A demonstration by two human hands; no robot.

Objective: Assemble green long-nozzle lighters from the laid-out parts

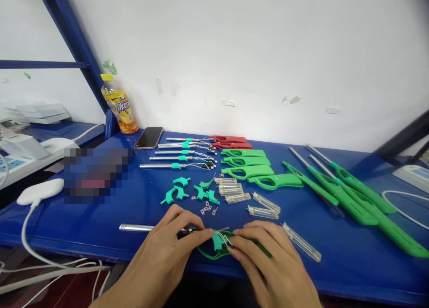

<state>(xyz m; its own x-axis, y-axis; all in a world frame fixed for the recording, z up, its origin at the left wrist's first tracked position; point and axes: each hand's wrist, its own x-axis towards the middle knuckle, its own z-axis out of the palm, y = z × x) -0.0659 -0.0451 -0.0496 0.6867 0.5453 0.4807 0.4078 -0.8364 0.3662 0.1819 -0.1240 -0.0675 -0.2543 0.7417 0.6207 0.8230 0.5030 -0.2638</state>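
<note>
At the table's front edge lies a green lighter shell half (214,253) with a teal trigger (217,241) and white wires (224,237) in it. My left hand (170,243) is closed around its left part, fingertips at the trigger; a metal lighter tube (136,227) extends out to the left. My right hand (268,254) is closed over the shell's right part, its fingertips at the wires; the fingers hide much of the shell. Just beyond lie loose teal triggers (181,181), small metal clips (208,207) and clear fuel tanks (263,212).
Metal tubes with wires (164,166), red shells (233,145) and green shells (278,181) lie farther back. Long green lighters (348,200) and a screwdriver (330,206) are at right. A phone (149,138) and drink bottle (119,109) stand near the wall.
</note>
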